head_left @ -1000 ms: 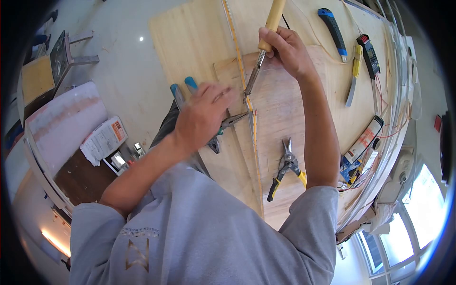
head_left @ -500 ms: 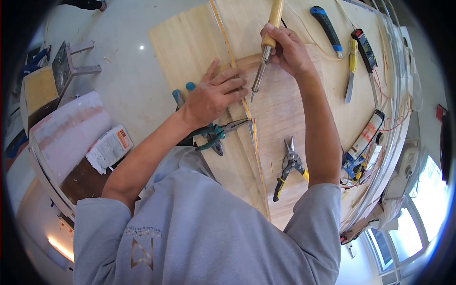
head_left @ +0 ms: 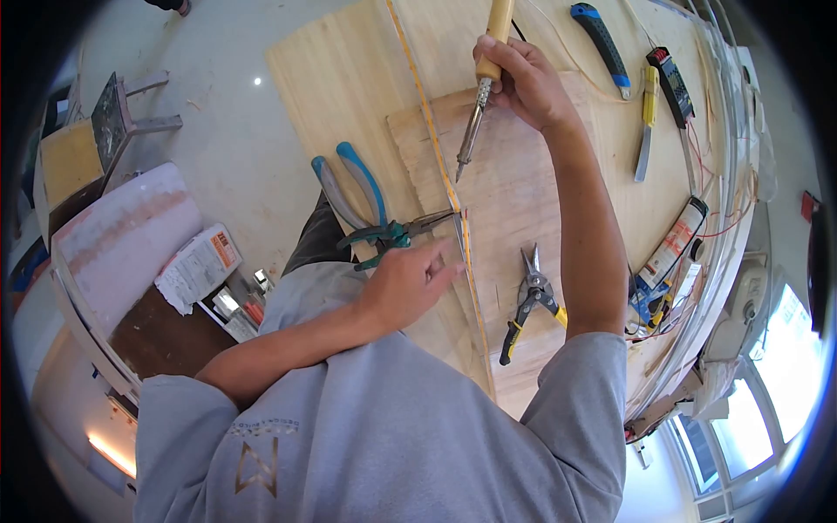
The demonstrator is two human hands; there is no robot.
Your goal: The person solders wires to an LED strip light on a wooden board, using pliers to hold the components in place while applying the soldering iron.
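Note:
My right hand [head_left: 527,83] grips the pale handle of a soldering iron [head_left: 472,131]. The iron slants down, its tip close to a thin yellow-orange strip [head_left: 430,122] that runs lengthwise over the wood. My left hand [head_left: 408,286] is beside the strip, below the iron, fingers apart and slightly smeared, with nothing visible in them. Green-handled long-nose pliers [head_left: 397,234] lie just above it, jaws reaching the strip near some short wire ends. Blue-and-grey handles of another pair of pliers [head_left: 356,185] stick up beside them. Yellow-and-black snips [head_left: 530,305] rest right of the strip.
On the wooden work surface [head_left: 323,78] lie a blue-black utility knife [head_left: 602,48], a yellow cutter [head_left: 646,122], a black meter-like device [head_left: 670,85] and a sealant tube [head_left: 671,244]. Thin red wires run along the right edge. A white bag [head_left: 199,266] and stool [head_left: 131,126] stand left.
My left hand has moved down from beside the iron to below the long-nose pliers, uncovering the blue-grey handles. The soldering iron has shifted slightly up and left.

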